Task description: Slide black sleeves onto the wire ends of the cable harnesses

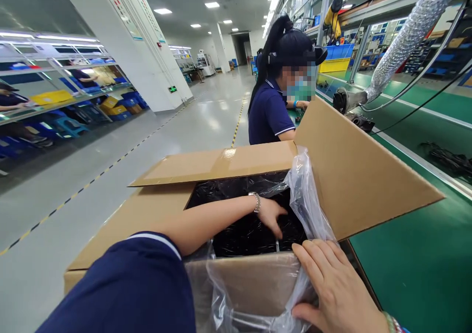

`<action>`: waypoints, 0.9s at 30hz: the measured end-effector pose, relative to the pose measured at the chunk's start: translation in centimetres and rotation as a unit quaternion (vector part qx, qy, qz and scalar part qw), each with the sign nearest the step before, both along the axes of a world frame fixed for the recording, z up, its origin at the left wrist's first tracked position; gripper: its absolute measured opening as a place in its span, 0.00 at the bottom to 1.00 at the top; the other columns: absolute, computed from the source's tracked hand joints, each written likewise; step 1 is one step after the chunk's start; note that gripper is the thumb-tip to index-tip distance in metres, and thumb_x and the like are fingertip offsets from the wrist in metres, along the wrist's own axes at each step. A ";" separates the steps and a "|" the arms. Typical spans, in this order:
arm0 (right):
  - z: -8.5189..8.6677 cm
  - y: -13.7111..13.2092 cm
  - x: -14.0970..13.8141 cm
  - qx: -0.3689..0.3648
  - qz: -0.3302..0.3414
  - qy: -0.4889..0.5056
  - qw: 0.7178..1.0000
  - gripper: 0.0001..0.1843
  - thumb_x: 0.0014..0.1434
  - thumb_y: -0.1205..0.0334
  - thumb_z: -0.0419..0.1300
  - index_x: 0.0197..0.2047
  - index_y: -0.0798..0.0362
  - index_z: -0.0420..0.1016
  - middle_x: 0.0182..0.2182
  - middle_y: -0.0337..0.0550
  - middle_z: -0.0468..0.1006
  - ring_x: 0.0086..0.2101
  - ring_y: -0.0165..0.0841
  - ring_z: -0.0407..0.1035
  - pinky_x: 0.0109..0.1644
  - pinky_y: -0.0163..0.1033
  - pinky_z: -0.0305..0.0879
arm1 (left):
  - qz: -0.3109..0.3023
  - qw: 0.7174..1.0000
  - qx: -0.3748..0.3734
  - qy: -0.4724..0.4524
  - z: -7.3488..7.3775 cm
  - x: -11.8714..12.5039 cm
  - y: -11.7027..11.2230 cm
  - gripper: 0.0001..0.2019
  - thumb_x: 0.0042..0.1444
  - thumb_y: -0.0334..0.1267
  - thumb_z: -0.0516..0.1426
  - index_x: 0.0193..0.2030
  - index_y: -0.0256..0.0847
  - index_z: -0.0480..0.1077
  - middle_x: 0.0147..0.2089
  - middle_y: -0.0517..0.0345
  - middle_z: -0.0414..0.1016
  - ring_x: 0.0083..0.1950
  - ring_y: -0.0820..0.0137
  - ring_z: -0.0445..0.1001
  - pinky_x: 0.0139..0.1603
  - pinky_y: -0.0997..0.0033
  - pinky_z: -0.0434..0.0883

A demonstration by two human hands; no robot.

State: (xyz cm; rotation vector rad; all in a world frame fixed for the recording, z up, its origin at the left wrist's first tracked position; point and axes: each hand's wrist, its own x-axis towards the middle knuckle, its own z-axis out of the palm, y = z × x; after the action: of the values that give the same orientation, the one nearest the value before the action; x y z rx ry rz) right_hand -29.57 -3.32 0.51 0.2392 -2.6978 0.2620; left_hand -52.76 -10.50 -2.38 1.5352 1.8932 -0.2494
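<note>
An open cardboard box (254, 284) stands before me, with a clear plastic liner bag (304, 190) folded over its rim. Black plastic-wrapped items (243, 235) fill the inside; their kind cannot be made out. My left hand (271, 216), with a metal-band watch at the wrist, reaches into the box over them. Its thumb and fingers are apart, with nothing visible between them. At the near right corner, my right hand (328, 279) grips the liner bag against the box rim, fingers over the top and thumb lower on the outside.
Box flaps stand raised at the right (361, 176) and far side (221, 163). Along the right runs a green workbench (416, 259) with a silver duct hose (401, 38) above it. A co-worker (271, 107) sits just beyond the box. A pillar (147, 53) rises at left.
</note>
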 end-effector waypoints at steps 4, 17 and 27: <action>0.1 -0.1 0.0 -0.025 0.002 -0.032 0.999 0.45 0.39 0.39 0.63 0.55 0.56 0.59 0.47 0.49 0.69 0.46 0.44 0.61 0.53 0.50 0.52 | 0.022 1.000 -0.005 0.003 0.1 3.0 -1.8 0.55 0.33 0.51 0.62 0.64 0.33 0.36 0.54 0.36 0.66 0.50 0.53 0.69 0.44 0.63 0.67; 2.0 0.1 1.5 -0.065 0.021 -0.057 0.996 0.47 0.35 0.40 0.64 0.53 0.57 0.58 0.43 0.48 0.66 0.44 0.40 0.58 0.53 0.48 0.50 | 0.222 0.889 0.372 0.149 17.0 8.1 -8.0 0.41 0.40 0.50 0.58 0.61 0.52 0.45 0.56 0.61 0.65 0.53 0.61 0.66 0.55 0.63 0.63; 1.6 0.7 2.7 -0.050 0.036 -0.017 0.998 0.44 0.37 0.38 0.61 0.51 0.58 0.59 0.41 0.50 0.67 0.44 0.41 0.59 0.51 0.46 0.53 | 0.068 0.763 0.641 0.032 30.2 22.8 -0.1 0.32 0.45 0.53 0.49 0.60 0.54 0.52 0.55 0.78 0.64 0.58 0.57 0.60 0.50 0.63 0.65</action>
State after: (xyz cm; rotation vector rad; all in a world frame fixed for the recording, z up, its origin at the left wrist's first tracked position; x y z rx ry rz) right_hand -26.88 -2.65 2.07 0.3040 -2.7035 0.4252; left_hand -29.98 -10.59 27.80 2.1199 2.3003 1.3695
